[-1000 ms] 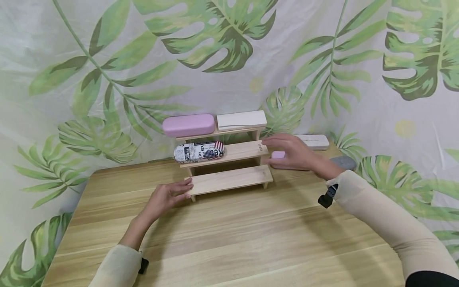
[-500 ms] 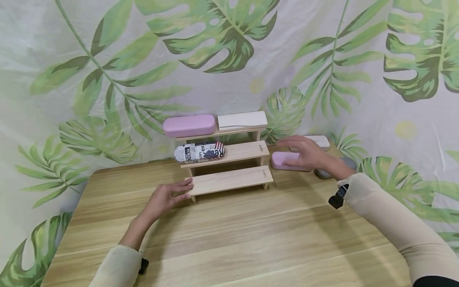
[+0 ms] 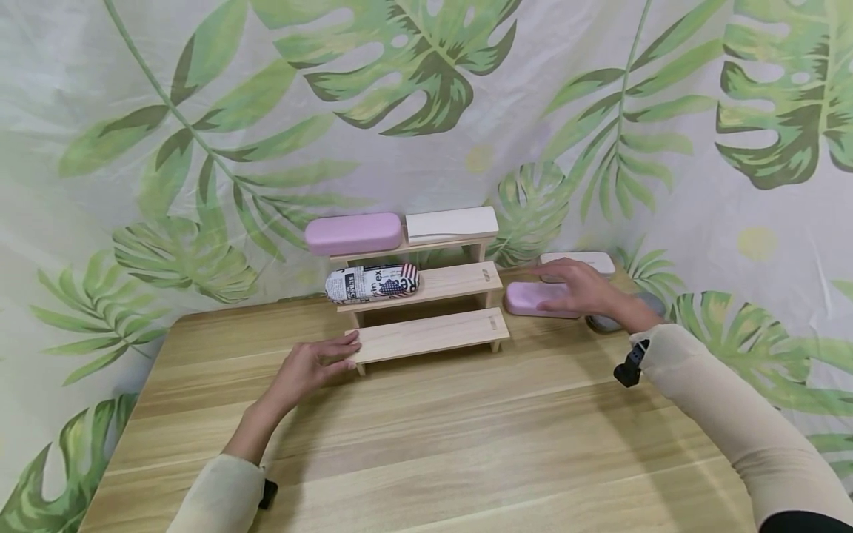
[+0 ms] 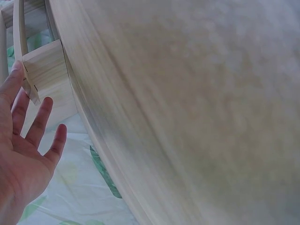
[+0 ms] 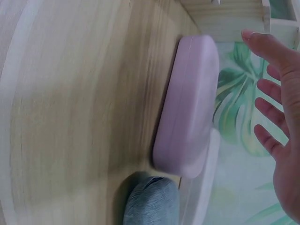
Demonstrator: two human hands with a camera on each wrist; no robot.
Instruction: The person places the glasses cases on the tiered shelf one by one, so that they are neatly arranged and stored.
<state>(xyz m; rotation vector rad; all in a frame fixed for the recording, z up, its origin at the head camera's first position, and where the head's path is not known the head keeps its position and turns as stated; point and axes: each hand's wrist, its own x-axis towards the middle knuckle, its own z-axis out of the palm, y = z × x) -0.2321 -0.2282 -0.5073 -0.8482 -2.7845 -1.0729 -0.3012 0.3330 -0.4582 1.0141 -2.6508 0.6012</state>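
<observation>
A three-step wooden display rack [image 3: 433,334] stands toward the back of the table. My left hand [image 3: 308,371] touches the left end of its lowest step, with fingers extended; in the left wrist view an index fingertip meets the board's edge and the other fingers spread loosely. Over a pink-purple glasses case [image 3: 523,297] right of the rack, my right hand [image 3: 581,287] hovers with relaxed fingers. The right wrist view shows this hand [image 5: 288,108] apart from the case [image 5: 187,112]. On the middle step lies a newspaper-and-flag print glasses case [image 3: 369,283].
A pink-purple case [image 3: 353,232] and a white case [image 3: 452,224] share the top step. Behind my right hand lies another white case [image 3: 598,262], and a grey case [image 3: 603,323] is partly hidden by that wrist. Leaf-patterned cloth [image 3: 426,163] hangs behind the wooden table [image 3: 426,444].
My right hand has moved right, away from the right end of the rack's middle step, to above the pink-purple case. My left hand has stayed at the lowest step.
</observation>
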